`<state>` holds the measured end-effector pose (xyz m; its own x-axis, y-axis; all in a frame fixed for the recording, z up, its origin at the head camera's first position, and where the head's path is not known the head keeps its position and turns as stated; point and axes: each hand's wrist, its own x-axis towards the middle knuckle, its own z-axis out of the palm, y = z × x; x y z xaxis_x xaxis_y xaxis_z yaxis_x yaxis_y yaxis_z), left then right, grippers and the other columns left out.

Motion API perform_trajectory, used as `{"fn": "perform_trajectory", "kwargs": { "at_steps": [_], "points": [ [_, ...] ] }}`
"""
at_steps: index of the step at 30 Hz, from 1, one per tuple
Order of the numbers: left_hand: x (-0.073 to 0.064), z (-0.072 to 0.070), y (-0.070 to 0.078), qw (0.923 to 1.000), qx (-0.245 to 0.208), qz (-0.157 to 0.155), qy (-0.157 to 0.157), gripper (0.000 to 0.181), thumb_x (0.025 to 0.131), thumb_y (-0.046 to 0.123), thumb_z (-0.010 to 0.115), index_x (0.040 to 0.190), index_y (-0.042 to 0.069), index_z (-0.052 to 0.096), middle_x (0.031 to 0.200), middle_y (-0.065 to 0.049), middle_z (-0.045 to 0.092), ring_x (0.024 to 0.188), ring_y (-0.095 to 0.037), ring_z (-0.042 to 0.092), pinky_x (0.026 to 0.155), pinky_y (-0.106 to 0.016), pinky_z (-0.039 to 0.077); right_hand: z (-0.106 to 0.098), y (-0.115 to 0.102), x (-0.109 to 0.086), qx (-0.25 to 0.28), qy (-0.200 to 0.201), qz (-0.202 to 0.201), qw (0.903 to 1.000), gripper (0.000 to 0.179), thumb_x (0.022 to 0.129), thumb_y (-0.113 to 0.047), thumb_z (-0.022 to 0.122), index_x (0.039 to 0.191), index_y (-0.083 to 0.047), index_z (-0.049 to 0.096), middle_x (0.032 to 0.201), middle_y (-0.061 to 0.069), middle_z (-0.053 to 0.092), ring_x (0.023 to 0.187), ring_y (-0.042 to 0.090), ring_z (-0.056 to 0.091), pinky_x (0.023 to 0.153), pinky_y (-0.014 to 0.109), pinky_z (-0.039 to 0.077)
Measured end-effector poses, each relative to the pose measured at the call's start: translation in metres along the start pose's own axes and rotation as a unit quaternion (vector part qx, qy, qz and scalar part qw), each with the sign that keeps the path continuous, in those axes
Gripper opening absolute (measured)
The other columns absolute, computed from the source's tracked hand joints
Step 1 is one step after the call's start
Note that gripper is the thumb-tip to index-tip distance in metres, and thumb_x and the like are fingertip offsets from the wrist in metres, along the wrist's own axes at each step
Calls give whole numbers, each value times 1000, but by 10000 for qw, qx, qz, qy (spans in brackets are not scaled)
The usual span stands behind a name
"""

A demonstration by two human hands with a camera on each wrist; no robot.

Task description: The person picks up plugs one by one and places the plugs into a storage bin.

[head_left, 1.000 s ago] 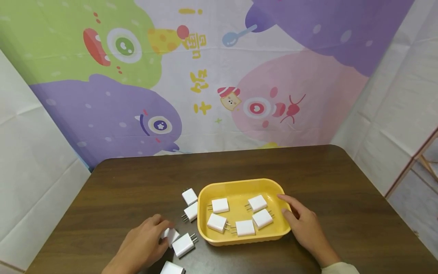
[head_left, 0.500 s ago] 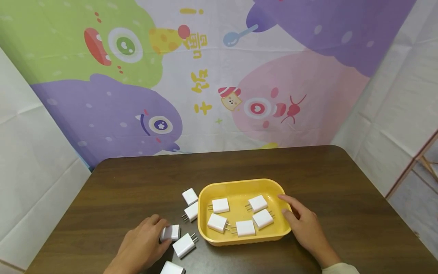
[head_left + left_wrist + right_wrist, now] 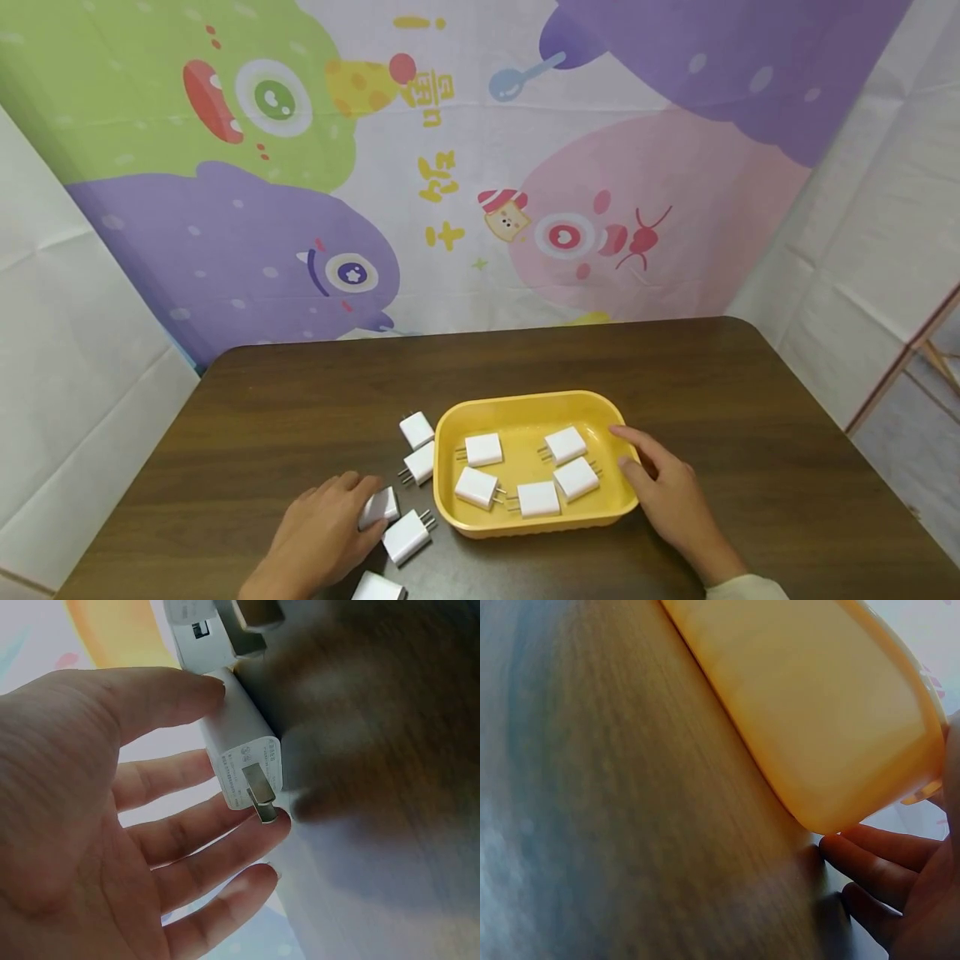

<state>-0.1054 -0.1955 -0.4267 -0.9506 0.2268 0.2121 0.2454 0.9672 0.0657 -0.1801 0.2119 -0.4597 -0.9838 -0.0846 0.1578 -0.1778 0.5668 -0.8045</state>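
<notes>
My left hand pinches a white charger plug just left of the yellow plastic tray. The left wrist view shows the thumb on one side of this charger and fingers on the other, its metal prongs pointing out past them. Another white charger lies right by the thumb. On the tray's right end, my right hand holds the rim of the tray, thumb and forefinger over the edge. Other fingers touch the tray's outer wall in the right wrist view. Several chargers lie inside the tray.
Two more chargers lie against the tray's left side. Another charger is cut off at the frame's bottom. Everything stands on a dark wooden table. A cartoon-printed cloth hangs behind its far edge.
The charger at my left fingers has turned, and the hand has shifted slightly right with it. The charger beside it has been nudged a little right. My right hand and the tray stay put.
</notes>
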Motion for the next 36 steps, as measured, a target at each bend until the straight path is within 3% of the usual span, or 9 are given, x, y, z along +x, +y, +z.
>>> {"fn": "perform_trajectory", "kwargs": {
  "at_steps": [12,18,26,36],
  "points": [
    [2,0,-1,9999,123,97,-53,39,74,31,82,110,21,70,91,4,59,81,-17,60,57,-37,46,-1,0,0,-131,42,-43,9999,35,101,-21,59,136,-24,62,137,9,60,114,20,59,89,39,50],
    [2,2,-1,10000,90,8,11,36,75,32,79,107,19,70,89,4,59,80,-17,60,57,-36,45,0,0,-1,-88,72,-59,9999,35,101,-19,60,135,-23,63,136,9,61,111,19,59,87,35,50],
    [2,0,-1,9999,13,-151,40,38,77,35,77,108,15,69,97,-1,65,86,-21,65,62,-42,51,0,0,-2,-173,111,-51,9998,35,101,-21,60,135,-24,63,136,7,61,113,19,59,89,40,50],
    [7,-4,-2,9983,-79,-176,554,38,75,36,79,104,14,68,89,1,64,70,-14,60,51,-35,44,0,0,-1,-117,72,-57,9999,35,101,-21,59,135,-25,63,137,7,61,114,20,59,89,38,50]
  ]
}}
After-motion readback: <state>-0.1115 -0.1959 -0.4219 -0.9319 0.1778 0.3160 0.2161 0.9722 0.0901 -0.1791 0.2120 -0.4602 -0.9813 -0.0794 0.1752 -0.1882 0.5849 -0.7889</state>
